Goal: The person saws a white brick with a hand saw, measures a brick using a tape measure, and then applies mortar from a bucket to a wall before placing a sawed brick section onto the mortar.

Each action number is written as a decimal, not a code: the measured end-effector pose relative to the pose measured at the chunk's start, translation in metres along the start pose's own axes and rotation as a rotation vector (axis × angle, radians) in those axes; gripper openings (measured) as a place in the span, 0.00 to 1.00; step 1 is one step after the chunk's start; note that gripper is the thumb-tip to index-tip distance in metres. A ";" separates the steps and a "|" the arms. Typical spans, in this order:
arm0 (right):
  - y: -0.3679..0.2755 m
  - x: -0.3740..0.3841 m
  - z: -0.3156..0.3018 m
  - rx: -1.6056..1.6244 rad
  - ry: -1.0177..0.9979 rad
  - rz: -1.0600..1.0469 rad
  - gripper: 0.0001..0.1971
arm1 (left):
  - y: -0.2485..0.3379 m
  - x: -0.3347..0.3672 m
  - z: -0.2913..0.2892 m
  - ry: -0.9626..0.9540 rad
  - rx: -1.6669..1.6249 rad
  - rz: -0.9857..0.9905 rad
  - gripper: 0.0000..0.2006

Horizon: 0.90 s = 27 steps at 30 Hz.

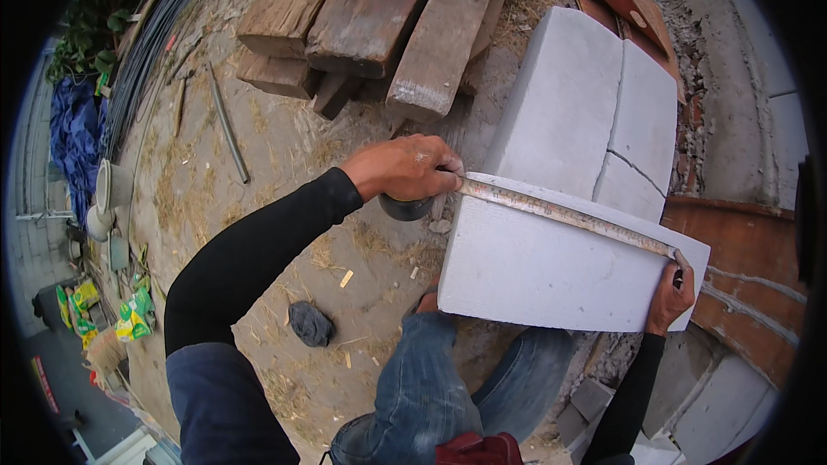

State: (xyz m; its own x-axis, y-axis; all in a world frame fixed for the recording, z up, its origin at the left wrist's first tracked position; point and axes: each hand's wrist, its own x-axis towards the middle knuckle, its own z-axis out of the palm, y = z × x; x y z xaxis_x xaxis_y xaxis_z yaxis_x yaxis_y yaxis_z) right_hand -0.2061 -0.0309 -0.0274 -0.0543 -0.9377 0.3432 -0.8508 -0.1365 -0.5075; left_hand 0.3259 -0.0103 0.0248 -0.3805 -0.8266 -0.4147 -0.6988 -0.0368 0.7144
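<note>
A worn tape measure (564, 213) lies stretched along the top edge of a white lightweight concrete block (551, 271). My left hand (405, 168) pinches one end of it at the block's left corner. At the right, my right hand (672, 293) holds the other end against the block's face, its fingers closed near the edge. Behind this block stand more white blocks (560, 108), with dark gaps or cracks between them. A dark rounded object (405, 207) shows partly below my left hand; I cannot tell what it is.
Heavy wooden beams (370, 13) are stacked at the back. A metal pipe (227, 125) and a hammer (181, 103) lie on the sandy ground, left. Nearer is a black crumpled lump (311, 324). Reddish-brown boards (749, 275) and block pieces (724, 405) lie to the right.
</note>
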 end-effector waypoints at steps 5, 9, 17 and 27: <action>-0.004 -0.004 0.005 0.030 -0.007 0.064 0.12 | -0.010 -0.003 0.002 0.028 0.053 0.040 0.16; -0.010 -0.005 0.006 0.012 0.000 0.040 0.12 | -0.009 -0.006 -0.004 -0.002 0.027 0.002 0.16; -0.021 0.019 0.003 0.005 -0.016 0.021 0.10 | 0.005 0.011 -0.003 -0.127 -0.169 -0.193 0.12; -0.004 0.032 -0.010 -0.039 -0.039 -0.053 0.08 | 0.038 0.007 -0.001 -0.053 -0.192 -0.217 0.13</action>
State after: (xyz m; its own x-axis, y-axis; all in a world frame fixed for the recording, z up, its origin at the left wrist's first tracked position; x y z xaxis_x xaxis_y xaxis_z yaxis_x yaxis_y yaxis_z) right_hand -0.2095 -0.0568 -0.0066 0.0112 -0.9413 0.3374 -0.8717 -0.1745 -0.4579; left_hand 0.2971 -0.0182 0.0492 -0.2693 -0.7578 -0.5943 -0.6420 -0.3187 0.6973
